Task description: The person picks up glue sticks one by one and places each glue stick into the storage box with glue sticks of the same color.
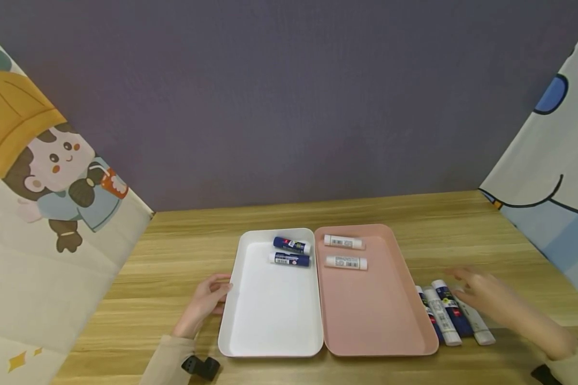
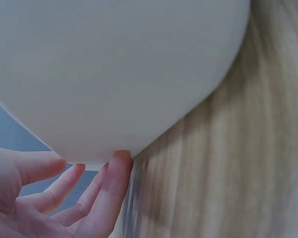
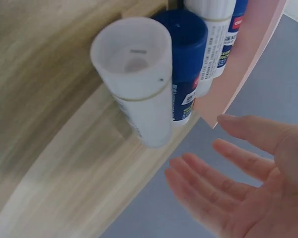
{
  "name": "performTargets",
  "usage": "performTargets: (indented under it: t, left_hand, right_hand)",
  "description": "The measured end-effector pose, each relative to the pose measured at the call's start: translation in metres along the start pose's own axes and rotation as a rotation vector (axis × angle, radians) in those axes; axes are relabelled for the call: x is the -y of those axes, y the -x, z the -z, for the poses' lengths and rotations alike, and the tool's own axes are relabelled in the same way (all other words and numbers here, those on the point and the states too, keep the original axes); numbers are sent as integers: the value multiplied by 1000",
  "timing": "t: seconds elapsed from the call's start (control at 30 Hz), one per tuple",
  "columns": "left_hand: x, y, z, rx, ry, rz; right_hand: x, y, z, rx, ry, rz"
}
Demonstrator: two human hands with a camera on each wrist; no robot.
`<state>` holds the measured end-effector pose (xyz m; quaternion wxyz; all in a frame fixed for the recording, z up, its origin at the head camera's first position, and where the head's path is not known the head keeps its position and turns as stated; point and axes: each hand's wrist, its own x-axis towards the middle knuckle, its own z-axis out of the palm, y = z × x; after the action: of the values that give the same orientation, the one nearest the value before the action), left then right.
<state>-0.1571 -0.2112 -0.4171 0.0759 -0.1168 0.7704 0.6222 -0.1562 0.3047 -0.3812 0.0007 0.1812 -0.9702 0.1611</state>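
Note:
My left hand (image 1: 206, 299) touches the left rim of the white tray (image 1: 270, 342) with its fingertips; the left wrist view shows the fingers (image 2: 116, 183) against the tray's outer edge. Two dark blue glue sticks (image 1: 289, 260) lie in that tray. A pink tray (image 1: 366, 321) adjoins it and holds two white glue sticks (image 1: 345, 262). Beside the pink tray's right wall, several blue and white glue sticks lie in a row, with a white glue stick (image 3: 136, 79) outermost. My right hand (image 1: 486, 291), fingers spread and holding nothing, is just over this row's far end.
A wooden table (image 1: 173, 240) bears everything. A dark grey panel (image 1: 289, 107) rises behind it. Cartoon-printed cloth (image 1: 29, 278) stands along the left side, and another printed cloth (image 1: 559, 182) along the right.

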Motion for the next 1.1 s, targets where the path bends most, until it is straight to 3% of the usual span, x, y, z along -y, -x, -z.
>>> performTargets:
  t: [0.43,0.67,1.1]
  left_hand:
    - [0,1,0,-7,0,4]
    - [1,0,0,-14,-8,0]
    - [1,0,0,-14,-20,-11]
  right_hand:
    - [-6,2,-4,88,-12,-64]
    - [-10,5,-9,64,7,-76]
    - [-22,7,-15,98,12,-92]
